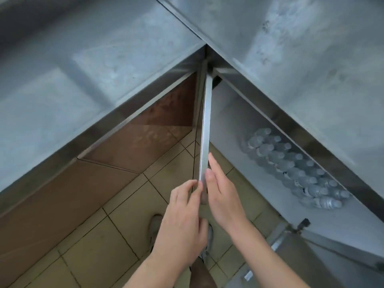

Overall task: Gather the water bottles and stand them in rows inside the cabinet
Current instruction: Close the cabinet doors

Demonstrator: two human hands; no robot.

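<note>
Several clear water bottles (291, 165) stand in rows on the floor of the steel cabinet (239, 125) at the right, caps toward me. One bottle (324, 203) at the near end lies on its side. The cabinet's left door (205, 129) swings out edge-on toward me. My left hand (185, 223) pinches the door's near edge, fingers curled on its left face. My right hand (222, 196) lies flat against the door's right face with straight fingers.
A steel countertop (301, 59) covers the cabinet and another counter (83, 69) meets it at the corner. A second door (311, 256) with a latch hangs open at the lower right. Tan floor tiles (104, 235) and my shoes (154, 227) lie below.
</note>
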